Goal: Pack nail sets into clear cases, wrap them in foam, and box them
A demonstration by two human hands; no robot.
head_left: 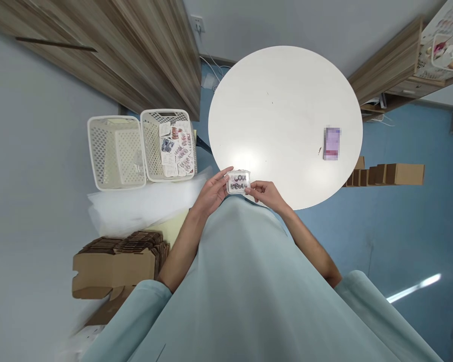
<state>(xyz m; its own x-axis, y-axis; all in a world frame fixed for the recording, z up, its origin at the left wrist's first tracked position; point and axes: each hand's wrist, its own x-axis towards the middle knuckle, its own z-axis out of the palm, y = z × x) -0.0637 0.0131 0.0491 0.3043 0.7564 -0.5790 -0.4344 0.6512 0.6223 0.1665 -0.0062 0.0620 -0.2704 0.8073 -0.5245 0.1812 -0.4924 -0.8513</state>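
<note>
Between my two hands is a small clear case of press-on nails (238, 182), with two rows of dark, shiny nails showing inside. My left hand (212, 191) grips its left side, thumb and fingers at the edge. At the lower right corner, my right hand (266, 193) pinches the case with its fingers curled. The case is held in front of my body, over the near edge of the round white table (283, 100).
Left of the table, a white basket (151, 146) holds several nail cards; another white basket (94, 151) stands beside it. Flattened cardboard boxes (113, 271) lie below. On the table's right is a blurred purple item (331, 143). Brown boxes (403, 174) stand beyond.
</note>
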